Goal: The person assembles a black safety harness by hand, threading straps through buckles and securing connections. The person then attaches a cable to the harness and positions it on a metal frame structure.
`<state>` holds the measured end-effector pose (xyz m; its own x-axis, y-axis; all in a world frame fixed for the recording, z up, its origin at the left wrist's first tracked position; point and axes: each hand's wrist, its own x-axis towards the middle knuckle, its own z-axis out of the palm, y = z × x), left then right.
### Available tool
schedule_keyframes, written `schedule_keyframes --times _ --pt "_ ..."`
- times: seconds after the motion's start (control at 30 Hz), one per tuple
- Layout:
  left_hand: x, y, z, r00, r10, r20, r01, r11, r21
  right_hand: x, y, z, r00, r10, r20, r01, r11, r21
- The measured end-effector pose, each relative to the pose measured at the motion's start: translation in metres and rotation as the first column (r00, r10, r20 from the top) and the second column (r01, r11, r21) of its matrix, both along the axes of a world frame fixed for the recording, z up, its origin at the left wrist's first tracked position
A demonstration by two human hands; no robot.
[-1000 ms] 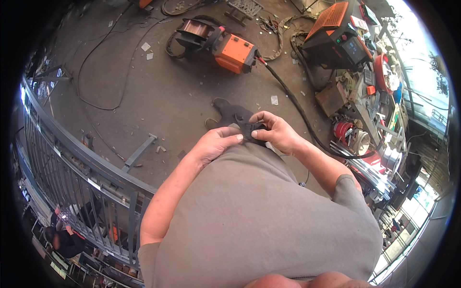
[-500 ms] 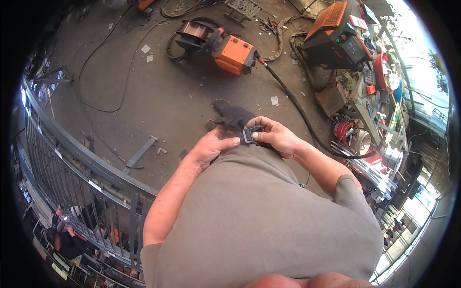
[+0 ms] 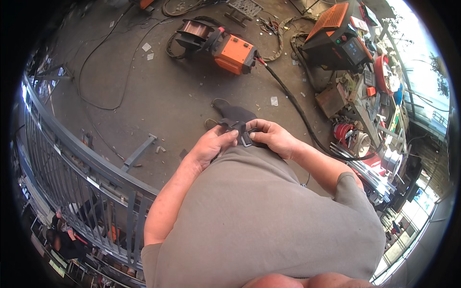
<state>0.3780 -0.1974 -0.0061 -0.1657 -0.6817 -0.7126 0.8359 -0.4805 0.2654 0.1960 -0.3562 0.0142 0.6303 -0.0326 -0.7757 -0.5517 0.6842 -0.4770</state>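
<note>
At my waist, just past the hem of my grey-brown shirt (image 3: pixel 269 201), both hands are on a dark belt. My left hand (image 3: pixel 210 145) pinches the loose dark belt strap (image 3: pixel 234 126) between thumb and fingers, and the strap curls up above the thumb. Close beside it, my right hand (image 3: pixel 276 138) grips the metal belt buckle (image 3: pixel 246 140) at its right side, thumb on top. The buckle tilts and its frame hangs toward the shirt. Whether the strap passes through the buckle I cannot tell. My dark trousers (image 3: pixel 236 113) and shoes show beyond the hands.
An orange wire feeder (image 3: pixel 234 54) with a wire spool lies ahead, its black cable (image 3: pixel 293 98) running right. An orange-and-black welding machine (image 3: pixel 336 43) stands far right beside a cluttered bench. Grey metal railing (image 3: pixel 96 173) spans the left; another person (image 3: pixel 67 242) is beyond it.
The strap in my left hand has been drawn up and folded above the thumb. The buckle has tipped from upright to slanted. My forearms have hardly moved.
</note>
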Motion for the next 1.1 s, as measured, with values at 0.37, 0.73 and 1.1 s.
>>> schedule_keyframes --times 0.37,0.73,1.1 --pt "0.0 -0.003 -0.005 0.97 -0.071 0.232 0.049 0.994 0.102 0.0 0.001 0.011 0.992 0.111 0.063 -0.074 0.902 -0.425" --pt "-0.004 -0.014 -0.001 0.917 -0.109 0.383 0.066 0.99 0.124 0.004 0.008 0.006 0.94 0.271 0.206 0.102 0.354 -0.93" --pt "0.008 -0.032 0.011 0.951 -0.154 0.269 0.138 0.987 0.079 0.014 -0.003 0.015 0.757 0.615 0.22 0.231 0.063 -0.971"
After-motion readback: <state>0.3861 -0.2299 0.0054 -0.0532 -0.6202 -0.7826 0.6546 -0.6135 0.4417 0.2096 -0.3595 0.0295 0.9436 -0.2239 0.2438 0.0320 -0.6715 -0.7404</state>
